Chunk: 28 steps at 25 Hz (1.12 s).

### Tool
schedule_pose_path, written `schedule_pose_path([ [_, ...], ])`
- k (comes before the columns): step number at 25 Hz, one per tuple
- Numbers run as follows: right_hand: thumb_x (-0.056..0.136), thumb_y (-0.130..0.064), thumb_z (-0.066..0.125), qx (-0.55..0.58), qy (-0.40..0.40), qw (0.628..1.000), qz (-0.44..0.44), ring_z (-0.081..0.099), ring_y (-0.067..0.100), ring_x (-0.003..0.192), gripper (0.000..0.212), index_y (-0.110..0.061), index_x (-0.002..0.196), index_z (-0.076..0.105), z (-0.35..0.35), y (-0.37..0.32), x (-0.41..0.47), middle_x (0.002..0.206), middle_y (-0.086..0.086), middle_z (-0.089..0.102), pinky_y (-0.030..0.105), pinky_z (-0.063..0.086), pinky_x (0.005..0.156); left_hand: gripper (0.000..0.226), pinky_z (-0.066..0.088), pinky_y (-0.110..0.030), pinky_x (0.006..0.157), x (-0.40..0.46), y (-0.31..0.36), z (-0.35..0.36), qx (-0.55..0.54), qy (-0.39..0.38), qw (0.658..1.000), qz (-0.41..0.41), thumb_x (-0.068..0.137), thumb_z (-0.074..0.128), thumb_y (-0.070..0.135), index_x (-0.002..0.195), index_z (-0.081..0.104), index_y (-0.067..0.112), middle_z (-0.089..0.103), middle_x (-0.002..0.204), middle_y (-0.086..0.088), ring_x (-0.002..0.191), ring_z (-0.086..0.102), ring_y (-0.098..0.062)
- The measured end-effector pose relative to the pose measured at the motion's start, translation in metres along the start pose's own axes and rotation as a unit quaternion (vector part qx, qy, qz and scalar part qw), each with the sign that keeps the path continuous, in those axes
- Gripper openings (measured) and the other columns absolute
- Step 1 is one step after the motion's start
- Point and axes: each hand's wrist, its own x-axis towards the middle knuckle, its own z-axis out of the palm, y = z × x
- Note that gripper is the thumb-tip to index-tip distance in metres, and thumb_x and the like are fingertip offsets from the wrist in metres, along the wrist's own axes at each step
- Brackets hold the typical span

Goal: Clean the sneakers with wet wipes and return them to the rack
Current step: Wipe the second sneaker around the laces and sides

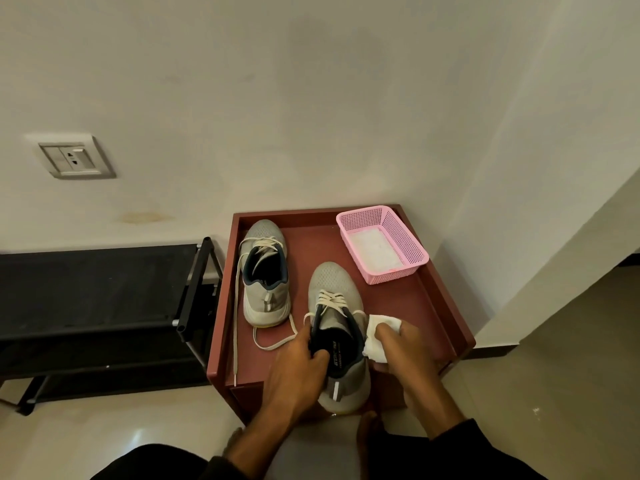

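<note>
From the head view, the main risk I am seeing is the near sneaker (337,337) tipping or sliding off the near edge of the red-brown stand (446,306): its heel is hanging right at that lip, and a hard rub from the right could be pushing it toward the person's lap. The left hand (298,368) is gripping the collar, fingers curled into the shoe's opening, so it is steadying the shoe, though the hold looks light (a judgement only). A second hazard is the long loose lace (236,306) of the far sneaker (264,275), which is trailing down the stand's left side and dangling over the near edge; a sleeve or the moving shoe could be snagging it and dragging that shoe along. The wet wipe (375,336) could also be bunching or slipping out, since only part of it is pinched.

As for placement, the right hand (403,351) is clutching the wipe, fingers curled over it, and pressing it against the right flank of the near sneaker, which is sitting between the two hands. The far sneaker is standing well apart from both hands, far and left on the stand. The pink basket (408,244) is sitting at the far right corner, and the black rack (93,289) is standing just left of the stand
</note>
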Motion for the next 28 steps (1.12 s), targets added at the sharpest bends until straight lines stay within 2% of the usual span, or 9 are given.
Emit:
schedule_pose_path([
  [4,0.091,-0.005,0.052,0.095,0.004,0.994,0.049,0.065,0.017,0.076,0.019,-0.018,0.089,0.067,0.007,0.002,0.009,0.079,0.001,0.069,0.028,0.049,0.063,0.033,0.057,-0.032,0.089,0.012,-0.009,0.001,-0.172,-0.010,0.985,-0.004,0.098,0.054,0.020,0.131,0.057,0.024,0.072,0.108,0.001,0.094,0.069,-0.008],
  [6,0.090,-0.006,0.052,0.175,0.000,0.981,0.081,0.067,0.025,0.085,0.021,-0.008,0.104,0.069,0.015,0.003,0.019,0.092,0.010,0.072,0.030,0.050,0.068,0.023,0.057,-0.022,0.082,0.021,0.000,0.000,-0.283,-0.013,0.959,-0.014,0.100,0.053,0.015,0.119,0.062,0.006,0.069,0.112,-0.014,0.091,0.068,-0.005],
  [8,0.091,-0.007,0.052,0.233,-0.009,0.969,0.086,0.068,0.028,0.089,0.024,-0.004,0.109,0.068,0.020,0.003,0.027,0.098,0.014,0.072,0.032,0.053,0.069,0.015,0.055,-0.017,0.080,0.031,0.012,-0.002,-0.303,0.009,0.953,0.012,0.100,0.052,0.008,0.109,0.063,0.005,0.068,0.111,-0.014,0.092,0.065,-0.004],
  [12,0.092,-0.010,0.053,0.206,0.005,0.977,0.050,0.069,0.027,0.092,0.022,-0.009,0.107,0.069,0.019,0.005,0.039,0.099,0.011,0.073,0.037,0.056,0.075,0.030,0.048,-0.031,0.104,0.054,0.020,0.004,-0.125,0.048,0.986,0.104,0.095,0.060,0.015,0.124,0.063,0.019,0.065,0.126,0.006,0.118,0.059,-0.007],
  [14,0.091,-0.014,0.054,0.217,-0.008,0.975,0.045,0.070,0.029,0.096,0.028,-0.009,0.114,0.068,0.021,0.009,0.045,0.104,0.013,0.073,0.039,0.057,0.080,0.030,0.049,-0.031,0.098,0.057,0.025,0.010,0.030,0.085,0.982,0.164,0.091,0.061,0.017,0.121,0.064,0.020,0.067,0.122,0.009,0.114,0.060,-0.007],
  [17,0.094,-0.016,0.050,0.304,-0.032,0.951,0.053,0.073,0.024,0.091,0.031,-0.007,0.118,0.067,0.022,0.001,0.050,0.104,0.015,0.073,0.032,0.057,0.070,0.014,0.050,-0.031,0.078,0.058,0.035,0.019,0.152,0.115,0.949,0.250,0.089,0.062,0.020,0.102,0.062,0.020,0.070,0.101,0.006,0.094,0.063,-0.014],
  [20,0.097,-0.010,0.046,0.414,-0.063,0.907,0.047,0.073,0.023,0.085,0.030,-0.001,0.118,0.065,0.018,-0.014,0.047,0.106,0.019,0.071,0.029,0.060,0.067,0.010,0.048,-0.037,0.072,0.066,0.042,0.024,0.165,0.116,0.955,0.219,0.091,0.058,0.030,0.092,0.057,0.020,0.068,0.088,0.005,0.083,0.062,-0.017],
  [24,0.098,-0.007,0.048,0.498,-0.051,0.865,0.036,0.068,0.030,0.107,0.028,-0.007,0.122,0.062,0.013,-0.017,0.050,0.115,0.016,0.070,0.040,0.055,0.091,0.016,0.050,-0.037,0.071,0.077,0.048,0.023,0.183,0.094,0.964,0.171,0.086,0.061,0.024,0.100,0.058,0.018,0.068,0.088,0.000,0.084,0.063,-0.022],
  [28,0.096,-0.010,0.050,0.327,-0.018,0.944,0.040,0.069,0.033,0.098,0.027,-0.013,0.119,0.064,0.012,-0.013,0.054,0.106,0.015,0.071,0.048,0.057,0.087,0.020,0.049,-0.032,0.070,0.076,0.054,0.021,0.204,0.112,0.952,0.201,0.084,0.062,0.019,0.103,0.062,0.020,0.070,0.084,0.005,0.081,0.064,-0.020],
])
